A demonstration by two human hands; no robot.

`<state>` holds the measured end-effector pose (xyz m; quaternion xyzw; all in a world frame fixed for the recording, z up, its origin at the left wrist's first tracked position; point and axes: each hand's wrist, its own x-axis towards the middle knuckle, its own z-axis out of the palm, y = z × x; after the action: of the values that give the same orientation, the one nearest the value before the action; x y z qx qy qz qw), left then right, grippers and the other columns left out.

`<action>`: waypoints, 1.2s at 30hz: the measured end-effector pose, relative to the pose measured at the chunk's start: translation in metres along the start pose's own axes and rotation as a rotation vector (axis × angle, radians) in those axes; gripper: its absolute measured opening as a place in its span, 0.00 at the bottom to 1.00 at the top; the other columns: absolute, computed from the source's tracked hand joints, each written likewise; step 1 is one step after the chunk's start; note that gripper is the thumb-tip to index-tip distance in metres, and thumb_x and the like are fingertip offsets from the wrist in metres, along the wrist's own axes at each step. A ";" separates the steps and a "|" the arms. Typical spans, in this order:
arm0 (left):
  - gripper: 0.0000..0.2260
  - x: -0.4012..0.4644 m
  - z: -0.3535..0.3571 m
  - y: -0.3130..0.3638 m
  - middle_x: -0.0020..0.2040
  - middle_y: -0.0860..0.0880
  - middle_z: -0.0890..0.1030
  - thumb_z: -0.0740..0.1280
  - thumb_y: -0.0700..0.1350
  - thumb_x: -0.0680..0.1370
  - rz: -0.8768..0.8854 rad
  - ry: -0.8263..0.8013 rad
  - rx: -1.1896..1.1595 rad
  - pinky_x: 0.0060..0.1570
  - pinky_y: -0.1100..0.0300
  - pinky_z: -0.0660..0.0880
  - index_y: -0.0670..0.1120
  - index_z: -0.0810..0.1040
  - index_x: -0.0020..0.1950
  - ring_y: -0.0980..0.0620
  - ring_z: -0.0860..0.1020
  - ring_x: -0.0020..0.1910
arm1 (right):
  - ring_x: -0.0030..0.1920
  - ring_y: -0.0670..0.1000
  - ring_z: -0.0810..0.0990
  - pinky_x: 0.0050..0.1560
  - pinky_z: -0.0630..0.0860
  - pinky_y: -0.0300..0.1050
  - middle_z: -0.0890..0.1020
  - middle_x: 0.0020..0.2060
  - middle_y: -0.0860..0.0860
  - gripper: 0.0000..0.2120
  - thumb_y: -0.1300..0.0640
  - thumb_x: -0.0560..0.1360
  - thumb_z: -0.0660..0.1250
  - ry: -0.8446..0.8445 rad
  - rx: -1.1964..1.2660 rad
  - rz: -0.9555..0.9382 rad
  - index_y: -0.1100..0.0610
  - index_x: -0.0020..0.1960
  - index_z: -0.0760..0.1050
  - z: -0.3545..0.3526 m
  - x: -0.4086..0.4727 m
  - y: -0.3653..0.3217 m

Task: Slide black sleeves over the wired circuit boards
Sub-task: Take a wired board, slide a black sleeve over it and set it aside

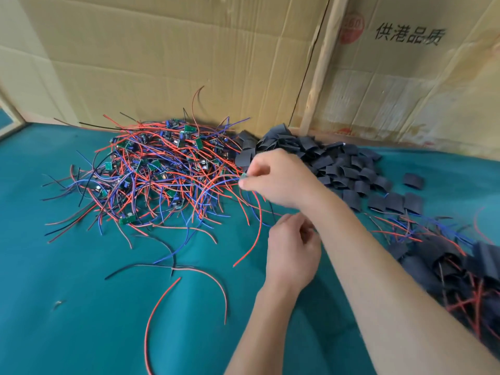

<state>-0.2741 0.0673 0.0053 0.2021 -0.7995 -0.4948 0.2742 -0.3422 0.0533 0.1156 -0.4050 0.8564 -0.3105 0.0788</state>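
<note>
— Where the right hand [278,180] reaches out to the edge of the wire heap, what has it got?

— A small green circuit board [244,176], pinched between thumb and fingertips at the right rim of the tangled pile of wired boards [157,171]. Only a sliver of it shows, so I cannot tell which way its long axis runs. Its red and blue wires [254,212] trail down and toward the person, curving over the cloth.

— And the left hand [292,250]?

— Nearer the person, just below the right wrist, fingers curled inward. Whether it holds a wire or a sleeve I cannot tell; the fingers hide it.

— Where are the sleeves?

— The heap of black sleeves [324,163] lies just behind and to the right of the right hand, against the cardboard wall [189,58]. A few lie apart further right. Sleeved boards [460,269] with wires poking out are piled at the right edge, beside the right forearm.

— Underneath?

— A teal cloth [67,307], with loose red and black wires [189,272] lying on it.
</note>
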 end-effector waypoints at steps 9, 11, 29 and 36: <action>0.12 0.006 -0.004 0.006 0.39 0.45 0.83 0.58 0.42 0.85 -0.205 0.069 -0.558 0.35 0.58 0.77 0.44 0.81 0.51 0.51 0.80 0.37 | 0.28 0.47 0.73 0.25 0.63 0.38 0.83 0.30 0.53 0.07 0.58 0.73 0.75 0.096 0.706 0.203 0.57 0.38 0.82 -0.045 -0.052 0.064; 0.16 0.006 -0.007 0.007 0.41 0.45 0.85 0.57 0.46 0.86 -0.199 0.046 -0.620 0.38 0.58 0.79 0.44 0.83 0.50 0.50 0.82 0.40 | 0.30 0.45 0.76 0.27 0.68 0.37 0.83 0.31 0.51 0.08 0.53 0.74 0.75 0.080 0.498 0.220 0.55 0.38 0.85 -0.030 -0.059 0.077; 0.10 0.002 0.000 0.012 0.36 0.44 0.82 0.67 0.50 0.73 -0.200 -0.018 -0.484 0.34 0.61 0.76 0.52 0.83 0.52 0.51 0.78 0.32 | 0.73 0.61 0.70 0.66 0.72 0.58 0.65 0.78 0.50 0.29 0.55 0.82 0.62 0.193 -0.192 0.413 0.49 0.81 0.58 0.003 -0.054 0.136; 0.03 0.000 0.001 0.008 0.42 0.51 0.86 0.72 0.46 0.74 -0.129 0.085 -0.440 0.52 0.48 0.81 0.54 0.83 0.47 0.48 0.85 0.45 | 0.58 0.53 0.80 0.58 0.77 0.49 0.82 0.55 0.47 0.18 0.61 0.71 0.71 0.270 -0.022 0.345 0.50 0.60 0.82 -0.004 -0.061 0.133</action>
<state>-0.2753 0.0707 0.0121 0.2090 -0.6456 -0.6646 0.3129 -0.3895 0.1643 0.0325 -0.2082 0.9190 -0.3346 0.0108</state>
